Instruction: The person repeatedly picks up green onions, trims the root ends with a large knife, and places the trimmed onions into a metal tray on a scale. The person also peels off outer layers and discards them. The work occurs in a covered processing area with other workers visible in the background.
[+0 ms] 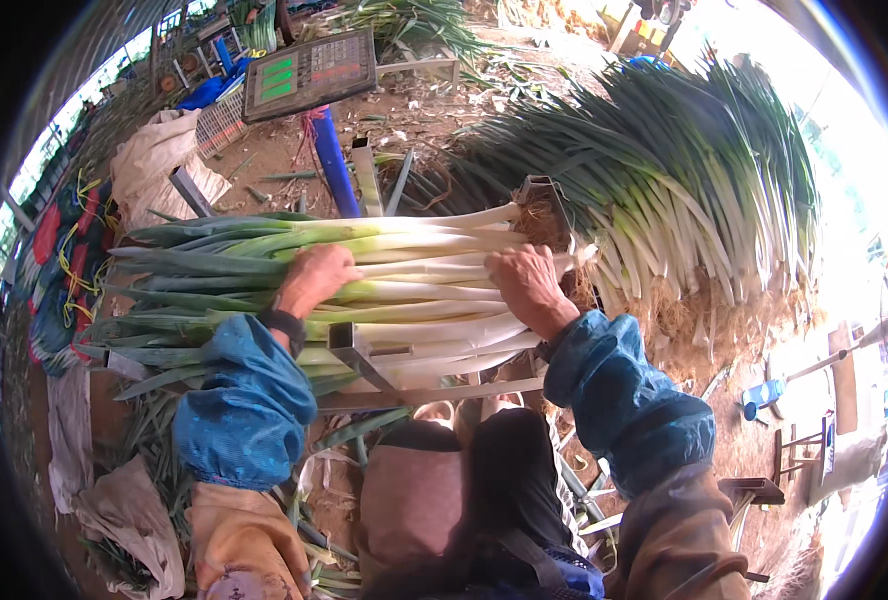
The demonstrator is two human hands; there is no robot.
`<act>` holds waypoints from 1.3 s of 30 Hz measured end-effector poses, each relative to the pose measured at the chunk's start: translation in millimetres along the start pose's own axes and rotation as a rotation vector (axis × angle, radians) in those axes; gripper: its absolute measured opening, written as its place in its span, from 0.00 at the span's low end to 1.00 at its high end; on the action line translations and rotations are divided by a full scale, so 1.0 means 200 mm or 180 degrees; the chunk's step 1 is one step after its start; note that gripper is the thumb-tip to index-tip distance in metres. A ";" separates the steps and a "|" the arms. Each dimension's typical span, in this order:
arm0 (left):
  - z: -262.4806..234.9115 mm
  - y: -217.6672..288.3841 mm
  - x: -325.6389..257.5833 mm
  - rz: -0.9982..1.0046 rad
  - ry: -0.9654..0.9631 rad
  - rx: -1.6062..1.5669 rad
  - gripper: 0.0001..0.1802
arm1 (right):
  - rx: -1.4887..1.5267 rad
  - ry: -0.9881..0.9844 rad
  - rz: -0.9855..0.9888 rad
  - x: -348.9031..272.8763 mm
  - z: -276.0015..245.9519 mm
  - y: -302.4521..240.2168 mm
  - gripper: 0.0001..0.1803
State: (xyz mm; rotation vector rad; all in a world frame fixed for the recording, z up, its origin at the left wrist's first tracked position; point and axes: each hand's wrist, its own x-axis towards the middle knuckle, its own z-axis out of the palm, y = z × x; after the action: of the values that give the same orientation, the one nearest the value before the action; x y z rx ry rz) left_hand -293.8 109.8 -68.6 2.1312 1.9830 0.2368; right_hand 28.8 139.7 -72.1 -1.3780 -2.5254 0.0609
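Two bare hands down on a layer of long green-and-white stalks (pixel 424 270), laid side by side in a metal rack (pixel 359 362), leaves spilling past the rack's left end, roots at its right end. Left hand (pixel 319 278) over the rack's middle, where green turns to pale stem, fingers curled down onto the stalks. Right hand (pixel 529 285) nearer the rack's right end, knuckles up, fingers bent over the white stems. Fingertips hidden on both; cannot tell a firm grip from a light touch.

Among the holders, rack filled with stalks between its square-tube posts. Pale sack (pixel 164 165) slumped beyond the rack's far left corner, contents hidden. Another crumpled sack (pixel 134 520) off the rack's near left corner, with loose green leaves (pixel 159 430) close by. Small blue vessel (pixel 761 397) well off to the rack's right, inside too small to make out.

Beyond the rack, above a blue post (pixel 334 165), a dark display panel (pixel 309 80) with green-lit figures and a block of small printed marks. Past the rack's right end, a large heap of similar stalks (pixel 664 170), bushy with roots.
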 end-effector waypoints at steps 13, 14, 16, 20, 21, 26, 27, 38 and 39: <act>0.16 -0.24 -0.13 0.0501 0.1636 0.0696 0.08 | 0.0112 -0.0138 -0.0788 0.05 0.14 -0.20 0.13; 0.20 -0.21 -0.13 0.0275 0.1916 0.0844 0.06 | -0.0114 -0.0430 -0.0762 0.05 0.13 -0.22 0.10; 0.23 -0.16 -0.14 -0.0083 0.1938 0.1070 0.05 | 0.0243 -0.0210 -0.0642 0.06 0.12 -0.26 0.10; 0.16 -0.08 -0.17 -0.0423 0.1497 0.1028 0.11 | -0.0732 -0.0550 -0.1099 0.11 0.10 -0.28 0.08; 0.13 -0.08 -0.19 -0.0461 0.1409 0.1014 0.12 | -0.0835 -0.0580 -0.1175 0.12 0.11 -0.27 0.07; 0.00 -0.09 -0.33 -0.0316 0.1424 0.0918 0.20 | -0.0669 -0.0380 -0.0939 0.08 0.11 -0.26 0.09; -0.03 -0.07 -0.36 -0.0235 0.1433 0.0813 0.21 | -0.0573 -0.0258 -0.0911 0.07 0.11 -0.27 0.09; -0.21 -0.40 -1.03 -0.2090 0.2670 0.0575 0.20 | 0.0398 0.0495 -0.0697 0.14 0.24 -0.48 0.33; -0.19 -0.44 -1.01 -0.2006 0.2654 0.0782 0.20 | 0.0302 0.0348 -0.0741 0.15 0.29 -0.50 0.32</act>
State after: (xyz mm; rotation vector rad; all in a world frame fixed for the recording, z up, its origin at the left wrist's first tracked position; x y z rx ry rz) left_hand -403.4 -84.2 -48.5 1.4925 3.1624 0.9117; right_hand -82.8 115.4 -105.5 -1.0166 -2.5366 0.0579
